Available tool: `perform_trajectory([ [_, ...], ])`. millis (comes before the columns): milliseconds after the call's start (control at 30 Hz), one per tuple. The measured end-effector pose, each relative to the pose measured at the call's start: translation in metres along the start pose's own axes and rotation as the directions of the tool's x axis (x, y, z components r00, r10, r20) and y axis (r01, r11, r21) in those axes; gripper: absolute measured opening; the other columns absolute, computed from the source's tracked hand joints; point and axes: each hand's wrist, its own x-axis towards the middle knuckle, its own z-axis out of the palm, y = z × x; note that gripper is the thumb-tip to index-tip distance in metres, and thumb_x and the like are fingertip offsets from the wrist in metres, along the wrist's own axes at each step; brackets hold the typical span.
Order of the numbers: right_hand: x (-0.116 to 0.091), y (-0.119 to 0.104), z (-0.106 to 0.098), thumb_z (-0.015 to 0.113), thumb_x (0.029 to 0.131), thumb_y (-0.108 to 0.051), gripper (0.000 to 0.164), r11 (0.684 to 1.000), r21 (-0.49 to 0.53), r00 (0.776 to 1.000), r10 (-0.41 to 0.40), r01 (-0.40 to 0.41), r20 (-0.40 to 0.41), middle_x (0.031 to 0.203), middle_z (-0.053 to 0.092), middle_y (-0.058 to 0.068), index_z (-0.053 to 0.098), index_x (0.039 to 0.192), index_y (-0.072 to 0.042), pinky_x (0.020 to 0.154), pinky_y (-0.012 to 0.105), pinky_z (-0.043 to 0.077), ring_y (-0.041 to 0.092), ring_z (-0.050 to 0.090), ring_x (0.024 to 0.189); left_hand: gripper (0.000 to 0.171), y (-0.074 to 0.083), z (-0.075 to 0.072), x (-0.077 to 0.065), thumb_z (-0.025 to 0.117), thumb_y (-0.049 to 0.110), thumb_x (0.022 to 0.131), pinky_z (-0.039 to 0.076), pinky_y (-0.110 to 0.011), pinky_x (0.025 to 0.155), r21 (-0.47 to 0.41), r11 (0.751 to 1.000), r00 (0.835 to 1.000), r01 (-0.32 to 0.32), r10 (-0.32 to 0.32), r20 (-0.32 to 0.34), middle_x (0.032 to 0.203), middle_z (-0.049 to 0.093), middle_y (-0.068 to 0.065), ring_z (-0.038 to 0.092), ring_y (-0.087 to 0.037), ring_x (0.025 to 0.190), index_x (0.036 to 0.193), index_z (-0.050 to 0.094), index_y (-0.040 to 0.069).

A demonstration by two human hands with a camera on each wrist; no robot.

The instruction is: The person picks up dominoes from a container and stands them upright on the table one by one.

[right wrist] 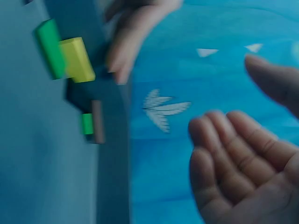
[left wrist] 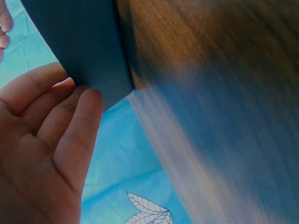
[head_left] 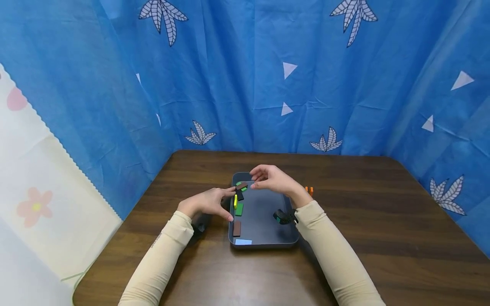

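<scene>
A dark grey tray [head_left: 264, 221] lies on the table, with flat blocks along its left side. They include a brown block [head_left: 237, 228], a green block [head_left: 239, 209], a yellow block [head_left: 235, 201] standing on edge, a black block [head_left: 240, 195] and a second brown block [head_left: 241, 185] over a green one. My left hand [head_left: 208, 202] is at the tray's left edge, thumb spread from the fingers; in the left wrist view its fingertips [left wrist: 88, 100] lie right at the tray's outer wall. Over the tray's far part, my right hand [head_left: 277, 180] hangs with relaxed fingers and nothing in them.
Small orange pieces [head_left: 310, 190] stand on the table just beyond the tray's right side. A pale blue strip [head_left: 243, 242] is at the tray's front left corner. Blue curtains [head_left: 237, 76] hang behind the wooden table [head_left: 383, 221].
</scene>
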Motion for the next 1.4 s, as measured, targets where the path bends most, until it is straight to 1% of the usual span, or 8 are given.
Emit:
perform_trajectory([
  [167, 0.015, 0.01, 0.019, 0.074, 0.09, -0.013, 0.046, 1.0, -0.011, 0.993, 0.021, -0.02, 0.12, 0.12, 0.064, 0.022, 0.057, 0.131, 0.003, 0.094, 0.036, 0.057, 0.022, 0.065, 0.104, 0.097, -0.003, 0.002, -0.002, 0.085, 0.039, 0.079, 0.037, -0.051, 0.117, -0.007, 1.0, 1.0, -0.011, 0.012, 0.005, 0.164, 0.03, -0.009, 0.04, -0.031, 0.146, 0.154, 0.036, 0.004],
  [300, 0.022, 0.016, 0.03, 0.075, 0.09, -0.012, 0.049, 0.999, -0.027, 0.988, 0.05, -0.046, 0.146, 0.125, 0.063, 0.025, 0.057, 0.132, 0.005, 0.095, 0.036, 0.057, 0.021, 0.065, 0.104, 0.098, -0.004, 0.003, -0.003, 0.086, 0.038, 0.078, 0.037, -0.051, 0.116, -0.02, 1.0, 1.0, -0.016, 0.016, -0.001, 0.164, 0.032, -0.009, 0.039, -0.032, 0.146, 0.155, 0.035, 0.003],
  [533, 0.03, 0.022, 0.04, 0.076, 0.088, -0.012, 0.051, 0.995, -0.078, 0.986, 0.07, -0.059, 0.154, 0.126, 0.064, 0.022, 0.057, 0.133, 0.005, 0.096, 0.037, 0.056, 0.024, 0.065, 0.107, 0.1, -0.005, 0.003, -0.004, 0.087, 0.039, 0.076, 0.039, -0.051, 0.115, -0.033, 0.999, 1.0, -0.007, 0.006, -0.015, 0.163, 0.034, -0.006, 0.042, -0.032, 0.145, 0.155, 0.036, 0.005],
  [767, 0.036, 0.024, 0.048, 0.078, 0.087, -0.011, 0.053, 0.988, -0.132, 0.982, 0.1, -0.08, 0.157, 0.125, 0.064, 0.019, 0.057, 0.133, 0.004, 0.096, 0.036, 0.055, 0.03, 0.065, 0.113, 0.098, -0.006, 0.001, -0.001, 0.086, 0.037, 0.078, 0.041, -0.05, 0.113, 0.015, 0.997, 0.997, -0.079, 0.079, -0.012, 0.161, 0.036, -0.012, 0.043, -0.032, 0.144, 0.153, 0.037, -0.002],
  [867, 0.038, 0.026, 0.052, 0.079, 0.085, -0.011, 0.057, 0.984, -0.149, 0.981, 0.123, -0.1, 0.153, 0.125, 0.064, 0.018, 0.056, 0.135, 0.005, 0.097, 0.036, 0.055, 0.029, 0.064, 0.114, 0.098, -0.005, 0.0, 0.0, 0.086, 0.038, 0.078, 0.041, -0.051, 0.113, 0.018, 0.997, 0.997, -0.076, 0.077, -0.012, 0.161, 0.036, -0.012, 0.042, -0.032, 0.144, 0.153, 0.036, -0.001],
  [1033, 0.039, 0.03, 0.057, 0.081, 0.084, -0.012, 0.06, 0.978, -0.183, 0.981, 0.127, -0.1, 0.146, 0.123, 0.064, 0.017, 0.055, 0.135, 0.005, 0.097, 0.037, 0.054, 0.026, 0.063, 0.11, 0.099, -0.002, -0.001, 0.001, 0.086, 0.038, 0.078, 0.04, -0.051, 0.114, 0.019, 0.997, 0.997, -0.07, 0.07, -0.014, 0.161, 0.037, -0.013, 0.042, -0.032, 0.144, 0.154, 0.035, 0.0],
  [1400, 0.04, 0.033, 0.063, 0.082, 0.082, -0.012, 0.057, 0.97, -0.223, 0.981, 0.134, -0.101, 0.138, 0.118, 0.065, 0.015, 0.058, 0.13, 0.006, 0.094, 0.037, 0.055, 0.02, 0.063, 0.1, 0.098, -0.003, 0.0, 0.004, 0.086, 0.036, 0.079, 0.04, -0.048, 0.114, 0.018, 0.997, 0.997, -0.071, 0.071, -0.009, 0.161, 0.037, -0.012, 0.042, -0.029, 0.144, 0.155, 0.035, 0.001],
])
